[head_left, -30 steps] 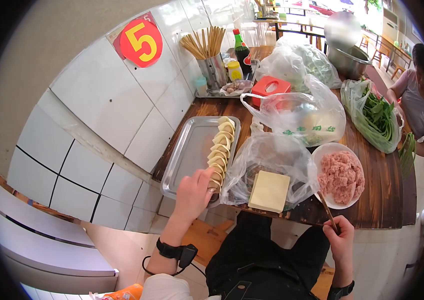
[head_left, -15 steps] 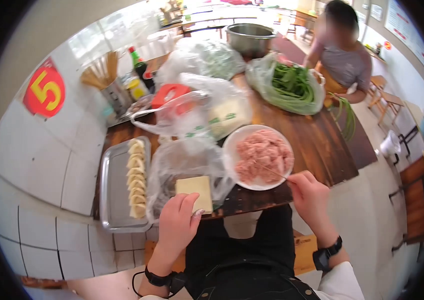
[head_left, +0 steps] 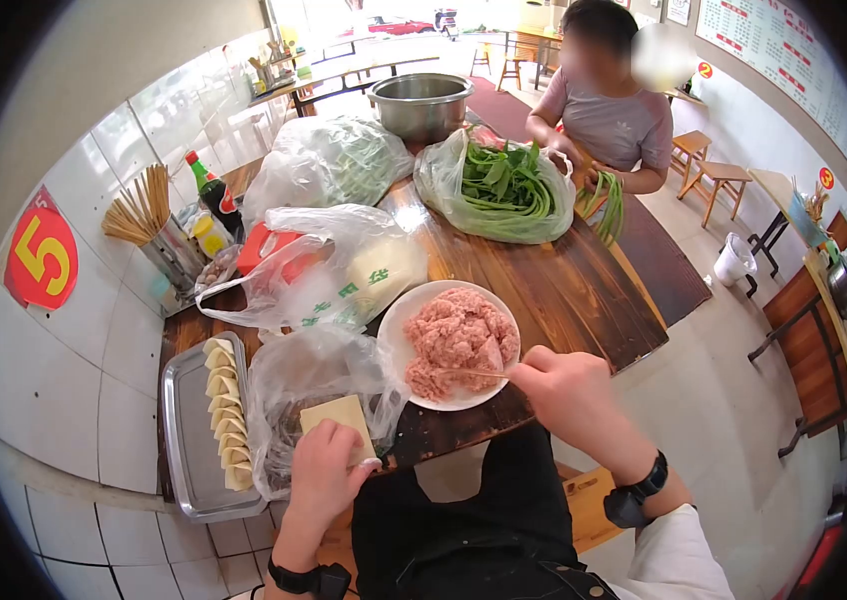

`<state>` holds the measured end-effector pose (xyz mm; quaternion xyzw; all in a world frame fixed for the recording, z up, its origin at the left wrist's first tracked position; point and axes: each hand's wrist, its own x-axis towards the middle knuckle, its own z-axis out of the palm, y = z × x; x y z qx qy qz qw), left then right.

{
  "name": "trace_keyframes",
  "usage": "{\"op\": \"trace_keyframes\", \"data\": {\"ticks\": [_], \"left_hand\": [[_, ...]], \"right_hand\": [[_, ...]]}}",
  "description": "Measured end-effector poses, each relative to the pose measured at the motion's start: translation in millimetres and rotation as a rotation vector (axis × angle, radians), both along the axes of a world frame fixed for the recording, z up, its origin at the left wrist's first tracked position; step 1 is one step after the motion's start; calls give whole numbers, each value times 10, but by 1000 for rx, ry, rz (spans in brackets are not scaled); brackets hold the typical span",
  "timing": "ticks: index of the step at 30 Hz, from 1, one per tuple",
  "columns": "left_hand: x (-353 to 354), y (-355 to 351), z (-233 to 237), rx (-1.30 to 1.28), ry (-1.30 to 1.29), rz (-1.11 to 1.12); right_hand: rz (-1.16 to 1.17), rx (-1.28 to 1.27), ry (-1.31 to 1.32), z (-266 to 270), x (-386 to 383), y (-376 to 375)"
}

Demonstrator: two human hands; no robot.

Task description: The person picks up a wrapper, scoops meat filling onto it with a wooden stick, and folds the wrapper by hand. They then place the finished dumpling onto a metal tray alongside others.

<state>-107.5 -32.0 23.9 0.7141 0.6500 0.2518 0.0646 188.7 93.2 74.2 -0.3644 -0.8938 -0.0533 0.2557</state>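
Observation:
My left hand holds the edge of a stack of square dough wrappers, over an open plastic bag at the table's front. A thin stick is pinched in my right hand, its far end in the pink minced meat. That meat lies on a white plate to the right of the bag. At the left, a metal tray bears a row of folded dumplings.
Plastic bags, a bag of green vegetables and a metal pot stand farther back. Chopsticks and a bottle are at the left wall. Across the table, another person holds green stems.
The view has swung right, so the table things appear farther left. My right hand keeps the stick, which now lies flatter across the meat. My left hand stays at the wrappers.

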Motion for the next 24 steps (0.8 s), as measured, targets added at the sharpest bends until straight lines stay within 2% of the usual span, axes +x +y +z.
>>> {"op": "trace_keyframes", "data": {"ticks": [3,5,9,10,15,17,18,19,21,24], "left_hand": [[-67,-4,-35,-56,-39,-17],[-119,9,-49,-87,-70,-21],[-179,-5,-23,-159,-180,35],[-199,2,-1,-227,-237,60],[-315,38,-60,-165,-406,141],[-340,64,-36,80,-1076,281],[-479,21,-85,60,-1393,185],[-481,-14,-15,68,-1395,195],[-443,-86,208,28,-2093,167],[-150,-147,233,-103,-2281,162]], "right_hand": [[80,37,-16,-86,-54,75],[150,8,-139,-80,-38,88],[145,-77,-206,54,120,36],[125,-83,-197,91,138,27],[87,-9,-93,-39,54,105],[98,-16,-204,-103,12,148],[110,-15,-206,-60,14,128],[101,-52,-206,23,49,85],[94,-93,-208,79,70,62],[51,-77,-127,56,112,41]]}}
